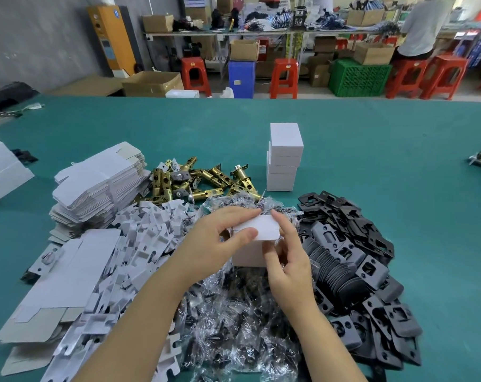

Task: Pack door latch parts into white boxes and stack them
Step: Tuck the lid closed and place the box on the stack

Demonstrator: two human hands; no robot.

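A small white box [249, 255] sits between both hands above the pile of screw bags, its top flap [264, 229] raised. My left hand [217, 238] pinches the flap's left end between thumb and fingers. My right hand [284, 257] holds the box's right side, index finger on the flap's far corner. What the box contains is hidden. Behind them stands a stack of closed white boxes [284, 158]. Brass latch bolts [198, 180] lie in a heap to the left of the stack.
Flat unfolded white cartons [101, 183] are piled at left, white card inserts [140, 244] beside them. Clear bags of dark screws [233, 321] lie under my forearms. Black strike plates [355, 266] are heaped at right on the green table [399, 150]. A person sits at a far bench.
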